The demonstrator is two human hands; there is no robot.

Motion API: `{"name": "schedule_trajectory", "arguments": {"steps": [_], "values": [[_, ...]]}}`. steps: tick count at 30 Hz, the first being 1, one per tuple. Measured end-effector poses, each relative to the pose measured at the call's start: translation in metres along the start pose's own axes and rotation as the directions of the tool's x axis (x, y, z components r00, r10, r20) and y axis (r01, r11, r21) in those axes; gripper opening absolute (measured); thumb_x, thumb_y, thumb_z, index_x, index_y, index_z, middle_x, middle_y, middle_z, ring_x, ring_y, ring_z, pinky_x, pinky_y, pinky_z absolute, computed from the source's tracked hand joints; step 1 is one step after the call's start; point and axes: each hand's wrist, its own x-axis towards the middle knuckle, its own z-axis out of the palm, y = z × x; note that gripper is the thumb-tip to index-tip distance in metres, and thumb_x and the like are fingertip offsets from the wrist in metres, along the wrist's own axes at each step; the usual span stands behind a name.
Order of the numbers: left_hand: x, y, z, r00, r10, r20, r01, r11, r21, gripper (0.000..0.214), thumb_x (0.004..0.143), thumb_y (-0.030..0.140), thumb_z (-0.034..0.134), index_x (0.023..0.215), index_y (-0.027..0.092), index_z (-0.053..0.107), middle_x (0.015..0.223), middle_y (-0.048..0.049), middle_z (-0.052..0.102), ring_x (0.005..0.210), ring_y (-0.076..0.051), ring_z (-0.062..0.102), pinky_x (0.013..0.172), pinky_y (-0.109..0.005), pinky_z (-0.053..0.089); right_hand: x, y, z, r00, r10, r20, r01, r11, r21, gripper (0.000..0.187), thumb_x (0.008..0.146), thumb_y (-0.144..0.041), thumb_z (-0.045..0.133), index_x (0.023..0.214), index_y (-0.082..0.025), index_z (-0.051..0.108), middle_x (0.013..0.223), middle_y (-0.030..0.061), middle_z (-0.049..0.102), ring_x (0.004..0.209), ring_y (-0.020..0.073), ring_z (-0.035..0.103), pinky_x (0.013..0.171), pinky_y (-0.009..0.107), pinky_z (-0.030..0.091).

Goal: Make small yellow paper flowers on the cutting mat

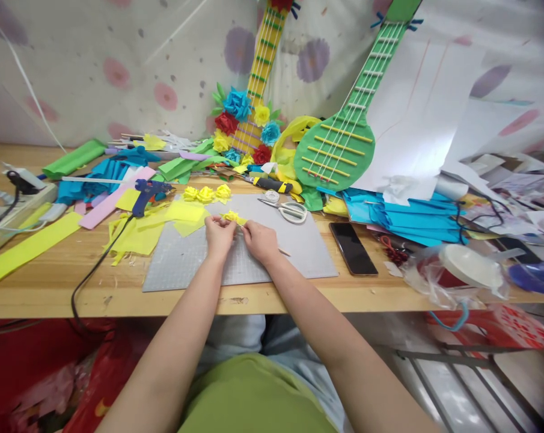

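My left hand (219, 233) and my right hand (259, 240) meet over the grey cutting mat (181, 261), both pinched on a small yellow paper flower (231, 216) held between their fingertips. A thin wooden stick (284, 252) pokes out to the right from under my right hand. Three finished yellow paper flowers (205, 193) lie in a row at the mat's far edge. Scissors (286, 209) rest on the mat just beyond my right hand.
A blue glue gun (148, 191) with its black cord lies at the left among yellow paper sheets (139, 233). A phone (353, 248) lies right of the mat. Two paper guitars (339, 147) lean at the back. A power strip (17, 201) sits far left.
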Motion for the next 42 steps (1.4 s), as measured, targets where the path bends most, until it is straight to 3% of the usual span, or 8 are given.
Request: {"name": "schedule_trajectory", "arguments": {"steps": [5, 19, 37, 42], "values": [[0.001, 0.000, 0.002, 0.999, 0.037, -0.001, -0.037, 0.999, 0.036, 0.042, 0.056, 0.012, 0.062, 0.085, 0.020, 0.032, 0.061, 0.0074, 0.051, 0.050, -0.007, 0.051, 0.048, -0.019, 0.042, 0.000, -0.001, 0.000, 1.000, 0.026, 0.003, -0.026, 1.000, -0.001, 0.026, 0.089, -0.035, 0.031, 0.094, -0.021, 0.052, 0.090, 0.0025, 0.064, 0.082, 0.0126, 0.058, 0.065, 0.023, 0.034], [0.007, 0.003, 0.006, 0.999, -0.029, -0.045, 0.028, 0.999, -0.021, 0.044, 0.053, 0.009, 0.060, 0.084, 0.020, 0.031, 0.060, 0.0081, 0.049, 0.048, -0.006, 0.049, 0.048, -0.021, 0.044, 0.001, -0.004, -0.004, 0.995, 0.078, 0.059, -0.077, 0.997, -0.028, 0.019, 0.085, -0.031, 0.039, 0.099, -0.022, 0.048, 0.095, 0.0041, 0.062, 0.086, 0.0154, 0.056, 0.066, 0.026, 0.037], [0.007, 0.014, 0.003, 0.990, -0.065, -0.127, 0.041, 0.981, -0.188, 0.040, 0.057, 0.007, 0.056, 0.085, 0.019, 0.030, 0.064, 0.0063, 0.049, 0.051, -0.006, 0.050, 0.050, -0.020, 0.045, 0.004, 0.013, -0.001, 0.999, 0.036, -0.030, -0.036, 0.999, 0.022, 0.013, 0.083, -0.029, 0.043, 0.091, -0.021, 0.048, 0.089, 0.0030, 0.062, 0.084, 0.0156, 0.054, 0.064, 0.025, 0.035], [0.010, 0.019, -0.004, 0.984, -0.072, -0.161, 0.042, 0.981, -0.187, 0.037, 0.057, 0.007, 0.053, 0.083, 0.019, 0.031, 0.065, 0.0059, 0.048, 0.054, -0.006, 0.050, 0.049, -0.019, 0.045, 0.004, 0.024, -0.008, 0.990, 0.067, -0.121, -0.060, 0.996, 0.060, 0.013, 0.081, -0.025, 0.042, 0.091, -0.020, 0.049, 0.083, 0.0021, 0.061, 0.080, 0.0158, 0.053, 0.063, 0.025, 0.033]]}}
